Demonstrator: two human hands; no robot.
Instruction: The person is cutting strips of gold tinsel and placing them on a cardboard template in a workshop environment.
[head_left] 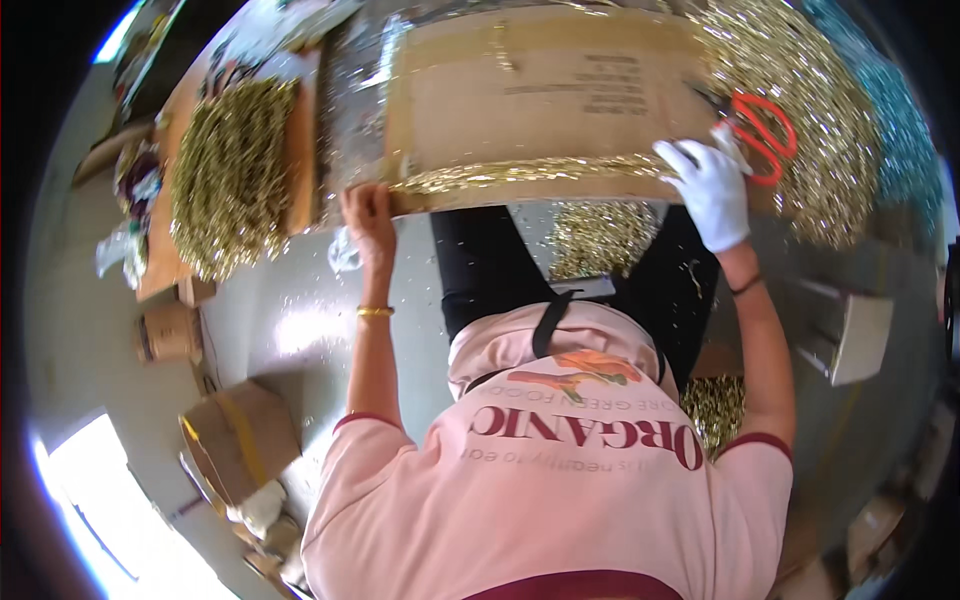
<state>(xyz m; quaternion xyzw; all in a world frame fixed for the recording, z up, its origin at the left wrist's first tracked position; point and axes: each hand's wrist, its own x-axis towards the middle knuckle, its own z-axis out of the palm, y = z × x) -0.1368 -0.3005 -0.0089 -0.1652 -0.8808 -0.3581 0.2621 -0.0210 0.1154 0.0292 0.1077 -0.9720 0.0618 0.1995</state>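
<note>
A bundle of thin gold tinsel strands (530, 175) lies stretched along the near edge of a flat cardboard sheet (470, 100). At its left end my bare left hand (370, 222) is closed, fingers curled round the strands. My right hand (712, 195), in a white glove, has its fingers bent onto the other end of the bundle and seems to grip it. Just beyond the glove, scissors with red handles (788, 135) rest on the board, their blades pointing away to the left; the glove partly covers their near side.
A big heap of loose gold tinsel (825, 130) spreads at the right, with blue tinsel (905, 130) beyond. A gold bunch (235, 175) hangs over a wooden table at the left. More gold tinsel (605, 238) lies below the board, between my legs. Cardboard boxes (240, 440) stand lower left.
</note>
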